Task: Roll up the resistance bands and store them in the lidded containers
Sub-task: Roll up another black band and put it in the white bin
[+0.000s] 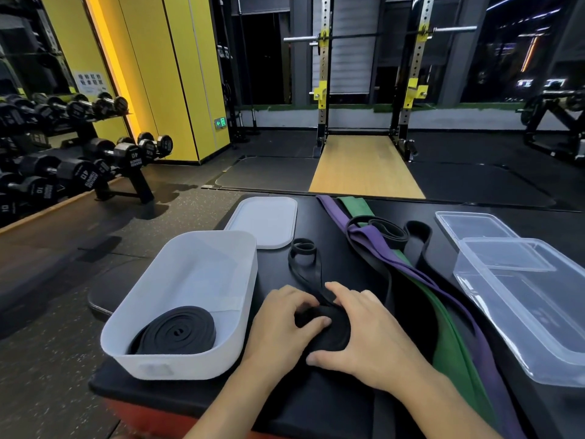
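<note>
My left hand and right hand both curl around a half-wound black roll at lower centre of the frame. Its loose tail trails up the tabletop beside the white lid. At lower left, the white tub holds one rolled band. A purple band and a green band lie between my right hand and the clear container.

A tub is set left on a bench, a rolled band in it, a lid behind it. Right of the tub a half-rolled band is placed, then loose bands, then a box.
</note>
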`<state>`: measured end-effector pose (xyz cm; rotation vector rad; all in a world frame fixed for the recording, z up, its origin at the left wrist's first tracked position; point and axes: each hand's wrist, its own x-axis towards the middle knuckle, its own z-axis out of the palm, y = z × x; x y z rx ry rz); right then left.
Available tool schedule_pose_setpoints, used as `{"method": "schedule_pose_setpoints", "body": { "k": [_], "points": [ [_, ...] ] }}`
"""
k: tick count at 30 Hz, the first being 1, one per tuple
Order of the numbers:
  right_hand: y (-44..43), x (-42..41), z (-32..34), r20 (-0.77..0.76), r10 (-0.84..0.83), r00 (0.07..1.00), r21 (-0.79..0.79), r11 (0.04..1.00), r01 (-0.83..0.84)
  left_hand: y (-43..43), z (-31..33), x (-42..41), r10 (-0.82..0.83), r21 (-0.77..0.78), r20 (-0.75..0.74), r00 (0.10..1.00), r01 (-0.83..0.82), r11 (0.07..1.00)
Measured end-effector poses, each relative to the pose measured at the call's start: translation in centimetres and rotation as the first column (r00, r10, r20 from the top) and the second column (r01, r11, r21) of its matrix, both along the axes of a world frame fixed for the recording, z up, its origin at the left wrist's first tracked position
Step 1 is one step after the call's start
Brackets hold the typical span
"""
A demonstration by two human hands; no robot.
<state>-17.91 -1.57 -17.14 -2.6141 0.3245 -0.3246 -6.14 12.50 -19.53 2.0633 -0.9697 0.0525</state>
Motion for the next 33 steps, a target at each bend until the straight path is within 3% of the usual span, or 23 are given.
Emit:
{"method": "schedule_pose_setpoints", "body": {
  "k": [4, 13, 18, 22, 28, 33],
  "points": [
    [0.7, -0.2, 0.3, -0.022, -0.059, 0.998, -0.097, 0.994, 0.056, 0.1, -0.1, -0.1, 0.040, -0.005, -0.046, 0.998, -0.040, 0.999],
    [-0.1, -0.9, 0.6, -0.058, 0.017, 0.998, -0.329, 0.944, -0.035, 0.3, -0.1, 0.1, -0.034, 0.021, -0.078, 0.996, 0.036, 0.999],
    [-0.1, -1.1, -0.1, -0.110, 0.098, 0.989, -0.264, 0.956, -0.124, 0.5, -0.3, 0.4, -0.092, -0.019, -0.069, 0.993, 0.091, 0.996],
    [-0.4, -0.9, -0.4, -0.069, 0.089, 0.994, -0.156, 0.983, -0.099, 0.4, -0.2, 0.5, -0.134, -0.050, -0.076, 0.988, 0.131, 0.990],
    [0.3, -0.4, 0.0, -0.032, 0.039, 0.999, -0.229, 0.972, -0.045, 0.3, -0.2, 0.4, -0.230, -0.016, -0.052, 0.972, 0.229, 0.973],
    [0.6, -0.5, 0.3, -0.052, 0.004, 0.999, -0.244, 0.970, -0.016, 0.1, -0.1, 0.3, -0.039, 0.050, -0.002, 0.999, 0.039, 0.998]
  ]
}}
